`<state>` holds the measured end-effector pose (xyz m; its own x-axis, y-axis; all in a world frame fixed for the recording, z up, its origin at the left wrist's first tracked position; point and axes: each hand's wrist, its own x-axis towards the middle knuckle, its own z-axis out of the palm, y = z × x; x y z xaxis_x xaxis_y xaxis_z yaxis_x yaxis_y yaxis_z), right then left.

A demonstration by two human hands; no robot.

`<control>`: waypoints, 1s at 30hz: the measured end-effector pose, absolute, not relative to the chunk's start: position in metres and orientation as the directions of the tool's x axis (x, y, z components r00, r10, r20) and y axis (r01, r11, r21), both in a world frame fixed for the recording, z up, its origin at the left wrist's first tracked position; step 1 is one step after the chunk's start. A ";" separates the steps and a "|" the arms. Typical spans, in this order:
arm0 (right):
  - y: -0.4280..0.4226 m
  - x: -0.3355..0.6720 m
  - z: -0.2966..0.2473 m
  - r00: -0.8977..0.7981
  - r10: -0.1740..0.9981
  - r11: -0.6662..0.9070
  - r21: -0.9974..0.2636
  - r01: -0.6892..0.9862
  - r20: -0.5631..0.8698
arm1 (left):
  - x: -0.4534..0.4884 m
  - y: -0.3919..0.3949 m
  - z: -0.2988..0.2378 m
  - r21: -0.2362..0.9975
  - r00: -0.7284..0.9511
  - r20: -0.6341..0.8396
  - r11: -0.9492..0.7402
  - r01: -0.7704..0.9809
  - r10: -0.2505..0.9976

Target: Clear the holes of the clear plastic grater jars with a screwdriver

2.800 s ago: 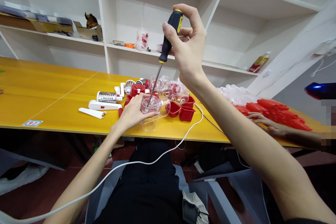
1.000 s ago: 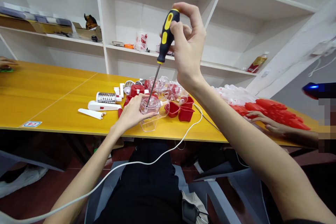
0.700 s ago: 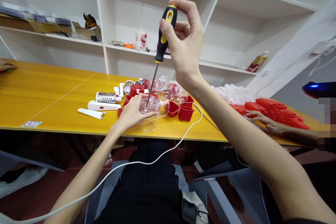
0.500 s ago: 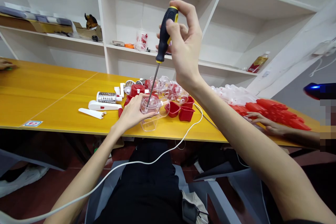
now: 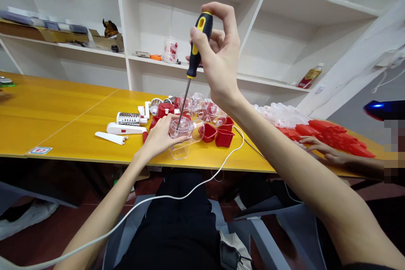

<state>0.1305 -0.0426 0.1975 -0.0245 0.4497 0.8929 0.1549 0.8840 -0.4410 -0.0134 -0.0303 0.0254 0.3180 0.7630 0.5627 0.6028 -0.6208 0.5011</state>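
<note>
My right hand [image 5: 221, 46] is closed round the black and yellow handle of a screwdriver [image 5: 198, 46], index finger bent over its top end. The screwdriver's thin shaft slants down, its tip inside a clear plastic housing [image 5: 180, 152] at the table's front. My left hand [image 5: 163, 134] grips that housing from the left, thumb in front and fingers behind; the fingertips are partly hidden. Just left of it lie a metal grater drum [image 5: 129, 118], a white handle piece [image 5: 126, 128] with a red button and a flat white piece [image 5: 110, 137]. Red plastic cups [image 5: 224, 138] stand to the right.
More clear housings [image 5: 199, 101] and red parts crowd behind my hands. A white cable [image 5: 202, 182] crosses in front of the table [image 5: 72, 139]. At right, a co-worker's hand [image 5: 325, 149] rests near orange-red parts [image 5: 335, 135]. White shelving [image 5: 186, 65] stands behind.
The screwdriver handle has turned, so its yellow inlay now faces me, and my right thumb has shifted left across it. My left hand and the clear housing have stayed in place.
</note>
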 end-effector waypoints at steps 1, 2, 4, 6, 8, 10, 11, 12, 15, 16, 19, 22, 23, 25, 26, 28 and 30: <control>-0.043 0.131 0.197 -0.032 0.450 0.880 -0.437 0.189 0.892 | -0.013 -0.031 0.026 0.500 0.318 0.564 -0.622 0.603 0.762; -0.044 0.131 0.197 -0.033 0.458 0.871 -0.441 0.215 0.888 | -0.013 -0.031 0.026 0.500 0.318 0.565 -0.623 0.602 0.761; -0.044 0.131 0.198 -0.026 0.480 0.857 -0.463 0.225 0.877 | -0.013 -0.032 0.026 0.504 0.317 0.564 -0.622 0.599 0.762; -0.042 0.131 0.199 -0.010 0.492 0.859 -0.484 0.168 0.871 | -0.013 -0.031 0.026 0.509 0.317 0.561 -0.621 0.596 0.765; -0.041 0.131 0.199 -0.006 0.505 0.859 -0.502 0.101 0.863 | -0.014 -0.031 0.025 0.508 0.316 0.560 -0.619 0.599 0.766; -0.040 0.131 0.198 -0.022 0.514 0.856 -0.511 0.084 0.857 | -0.015 -0.029 0.024 0.503 0.317 0.562 -0.620 0.602 0.764; -0.040 0.131 0.197 -0.031 0.517 0.853 -0.511 0.106 0.856 | -0.015 -0.028 0.024 0.500 0.319 0.564 -0.623 0.602 0.762; -0.040 0.132 0.197 -0.027 0.514 0.851 -0.505 0.142 0.858 | -0.015 -0.028 0.023 0.497 0.323 0.566 -0.627 0.600 0.758; -0.040 0.132 0.197 0.002 0.519 0.829 -0.504 0.240 0.855 | -0.014 -0.028 0.023 0.494 0.325 0.571 -0.632 0.597 0.754; -0.040 0.132 0.197 0.008 0.526 0.823 -0.511 0.249 0.851 | -0.014 -0.028 0.024 0.496 0.323 0.570 -0.629 0.598 0.756; -0.038 0.133 0.199 0.016 0.532 0.828 -0.524 0.199 0.847 | -0.014 -0.029 0.025 0.503 0.316 0.563 -0.621 0.602 0.763; -0.037 0.133 0.199 0.007 0.522 0.848 -0.520 0.106 0.853 | -0.014 -0.029 0.025 0.506 0.315 0.562 -0.619 0.601 0.765; -0.038 0.133 0.199 -0.011 0.519 0.852 -0.516 0.091 0.855 | -0.014 -0.029 0.025 0.505 0.316 0.563 -0.620 0.600 0.764; -0.040 0.133 0.199 -0.044 0.516 0.854 -0.509 0.106 0.856 | -0.014 -0.029 0.025 0.503 0.318 0.563 -0.622 0.600 0.762; -0.041 0.132 0.199 -0.055 0.518 0.851 -0.508 0.131 0.854 | -0.014 -0.028 0.025 0.502 0.320 0.562 -0.623 0.601 0.762; -0.043 0.132 0.200 -0.055 0.527 0.841 -0.510 0.181 0.848 | -0.014 -0.028 0.025 0.502 0.319 0.564 -0.623 0.600 0.762; -0.044 0.132 0.200 -0.038 0.528 0.835 -0.511 0.203 0.849 | -0.014 -0.028 0.025 0.504 0.316 0.565 -0.623 0.598 0.762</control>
